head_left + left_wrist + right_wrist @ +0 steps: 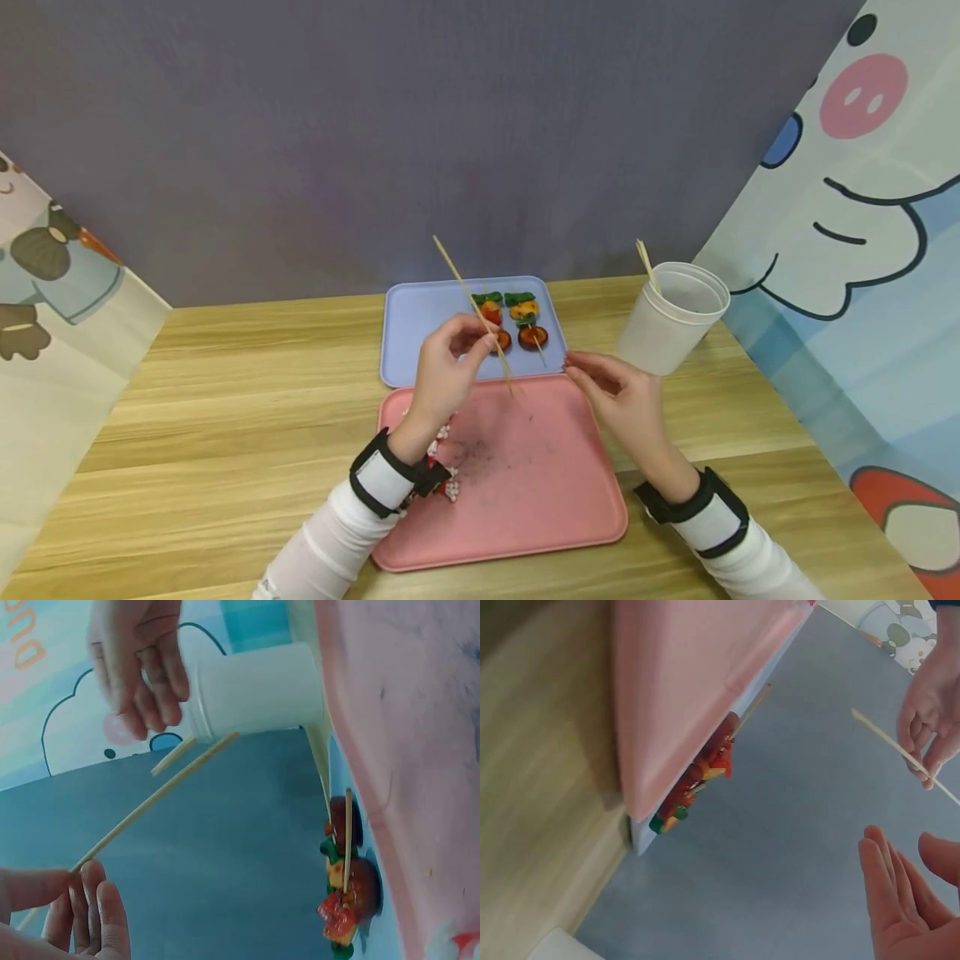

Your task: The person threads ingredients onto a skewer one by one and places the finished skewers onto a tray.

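One pink tray lies nearest on the bench. Above the bench, the left hand's grip is pinched on a bamboo skewer; the right hand's grip is apart, fingers extended. Beyond, a blue tray bears two loaded skewers.

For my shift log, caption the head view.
Left hand holds a bare skewer; two loaded skewers lie on the blue tray.

Table, pink tray, blue tray, tub
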Demonstrator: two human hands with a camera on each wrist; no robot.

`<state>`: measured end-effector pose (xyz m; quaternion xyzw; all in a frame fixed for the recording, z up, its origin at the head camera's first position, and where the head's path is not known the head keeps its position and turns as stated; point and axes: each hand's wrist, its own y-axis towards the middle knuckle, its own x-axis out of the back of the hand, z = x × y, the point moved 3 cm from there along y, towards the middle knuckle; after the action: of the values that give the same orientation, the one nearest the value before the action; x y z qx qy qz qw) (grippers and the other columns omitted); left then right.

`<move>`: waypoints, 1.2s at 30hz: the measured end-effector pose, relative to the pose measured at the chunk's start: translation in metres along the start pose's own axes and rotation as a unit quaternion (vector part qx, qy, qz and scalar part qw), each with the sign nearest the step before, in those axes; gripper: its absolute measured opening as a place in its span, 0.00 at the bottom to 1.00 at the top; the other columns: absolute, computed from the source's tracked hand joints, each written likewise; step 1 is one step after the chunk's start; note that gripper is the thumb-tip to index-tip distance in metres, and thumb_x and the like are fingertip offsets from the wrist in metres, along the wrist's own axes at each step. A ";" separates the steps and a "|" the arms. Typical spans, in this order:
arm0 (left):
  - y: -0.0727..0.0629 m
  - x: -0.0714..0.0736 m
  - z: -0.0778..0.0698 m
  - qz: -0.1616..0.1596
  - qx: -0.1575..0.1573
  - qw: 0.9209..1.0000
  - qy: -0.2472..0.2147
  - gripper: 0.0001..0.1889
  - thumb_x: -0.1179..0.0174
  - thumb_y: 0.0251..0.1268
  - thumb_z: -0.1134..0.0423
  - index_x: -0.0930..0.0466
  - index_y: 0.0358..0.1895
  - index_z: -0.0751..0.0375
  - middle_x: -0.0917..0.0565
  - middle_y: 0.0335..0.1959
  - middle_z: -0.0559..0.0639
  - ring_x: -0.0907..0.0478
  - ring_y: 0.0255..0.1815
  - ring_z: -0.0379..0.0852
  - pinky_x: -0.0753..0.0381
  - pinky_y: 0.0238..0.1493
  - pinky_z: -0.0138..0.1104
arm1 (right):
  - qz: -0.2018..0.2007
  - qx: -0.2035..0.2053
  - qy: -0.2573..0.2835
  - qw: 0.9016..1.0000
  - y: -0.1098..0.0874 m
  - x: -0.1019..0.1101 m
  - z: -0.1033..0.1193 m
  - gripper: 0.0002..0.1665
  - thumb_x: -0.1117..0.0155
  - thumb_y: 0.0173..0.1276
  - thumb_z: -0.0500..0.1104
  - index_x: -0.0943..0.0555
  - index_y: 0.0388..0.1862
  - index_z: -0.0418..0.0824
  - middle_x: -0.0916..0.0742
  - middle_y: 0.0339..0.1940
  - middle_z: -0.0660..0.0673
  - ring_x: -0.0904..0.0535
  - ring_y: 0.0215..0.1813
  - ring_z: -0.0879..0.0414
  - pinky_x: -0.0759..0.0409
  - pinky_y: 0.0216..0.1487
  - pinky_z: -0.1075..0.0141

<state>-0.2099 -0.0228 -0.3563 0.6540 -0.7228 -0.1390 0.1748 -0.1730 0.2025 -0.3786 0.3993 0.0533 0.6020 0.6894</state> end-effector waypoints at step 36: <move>-0.005 -0.008 0.009 0.022 0.125 0.980 -0.154 0.11 0.40 0.63 0.70 0.23 0.45 0.73 0.20 0.43 0.70 0.17 0.37 0.42 0.18 0.47 0.37 | 0.106 -0.051 -0.009 0.993 0.000 0.000 0.044 0.09 0.31 0.54 0.28 0.13 0.36 0.32 0.11 0.30 0.41 0.17 0.31 0.63 0.20 0.30 0.75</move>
<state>-0.2087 -0.0159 -0.3673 0.6253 -0.7670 -0.1426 -0.0185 -0.1484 0.1807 -0.3493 0.3720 -0.0264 0.6703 0.6416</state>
